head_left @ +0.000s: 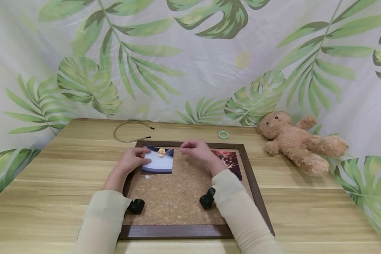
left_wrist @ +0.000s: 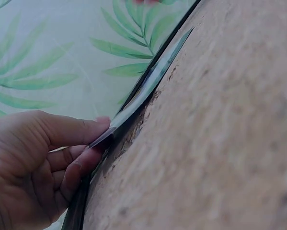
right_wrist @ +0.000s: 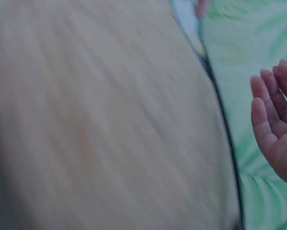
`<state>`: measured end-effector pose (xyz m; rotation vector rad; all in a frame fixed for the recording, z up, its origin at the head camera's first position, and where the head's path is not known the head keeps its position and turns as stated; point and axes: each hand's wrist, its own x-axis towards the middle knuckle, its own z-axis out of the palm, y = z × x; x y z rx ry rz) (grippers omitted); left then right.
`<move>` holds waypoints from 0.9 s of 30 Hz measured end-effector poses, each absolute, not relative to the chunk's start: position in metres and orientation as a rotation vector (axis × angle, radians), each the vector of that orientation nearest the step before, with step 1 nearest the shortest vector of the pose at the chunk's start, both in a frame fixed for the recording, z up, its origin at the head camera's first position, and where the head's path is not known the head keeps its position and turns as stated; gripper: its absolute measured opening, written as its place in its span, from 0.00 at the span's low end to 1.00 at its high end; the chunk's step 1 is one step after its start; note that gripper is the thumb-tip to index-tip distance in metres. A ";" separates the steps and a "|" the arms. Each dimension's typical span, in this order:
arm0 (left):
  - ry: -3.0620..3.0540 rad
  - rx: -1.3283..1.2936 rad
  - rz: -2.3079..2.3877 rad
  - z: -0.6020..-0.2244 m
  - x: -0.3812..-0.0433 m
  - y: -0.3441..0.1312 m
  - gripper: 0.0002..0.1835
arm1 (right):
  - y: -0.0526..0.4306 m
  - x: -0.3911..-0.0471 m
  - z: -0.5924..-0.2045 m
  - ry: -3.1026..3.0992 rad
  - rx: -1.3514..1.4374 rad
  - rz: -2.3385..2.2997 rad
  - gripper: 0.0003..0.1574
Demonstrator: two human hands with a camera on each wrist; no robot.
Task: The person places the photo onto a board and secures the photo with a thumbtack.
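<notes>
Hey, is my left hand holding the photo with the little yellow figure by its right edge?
No, the head view shows your left hand gripping the photo at its left edge.

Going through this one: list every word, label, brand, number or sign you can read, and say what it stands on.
No readable text in any view.
Left photo, pinched by the left hand: a yellow figure, no lettering seen.
Right photo: partly covered by the right arm; any fine print is too small to read.
Frame and bear: no label seen.
</notes>
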<state>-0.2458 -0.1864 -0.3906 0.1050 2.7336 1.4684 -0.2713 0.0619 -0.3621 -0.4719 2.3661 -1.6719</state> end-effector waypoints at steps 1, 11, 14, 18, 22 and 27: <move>2.748 0.107 1.451 -0.391 -0.246 -0.186 0.20 | 0.055 -0.270 -0.365 2.369 -0.476 -1.651 0.09; 2.819 0.152 1.338 -0.389 -0.244 -0.185 0.19 | 0.026 -0.261 -0.388 2.368 -0.420 -1.595 0.05; 2.828 0.169 1.287 -0.388 -0.243 -0.186 0.19 | 0.024 -0.261 -0.393 2.394 -0.440 -1.616 0.06; 2.859 0.226 1.210 -0.387 -0.241 -0.187 0.20 | 0.024 -0.261 -0.397 2.399 -0.475 -1.648 0.06; 3.007 0.315 1.005 -0.387 -0.238 -0.187 0.23 | 0.025 -0.260 -0.398 2.363 -0.486 -1.686 0.06; 3.142 0.280 0.637 -0.387 -0.237 -0.181 0.25 | 0.026 -0.251 -0.387 2.343 -0.493 -1.716 0.07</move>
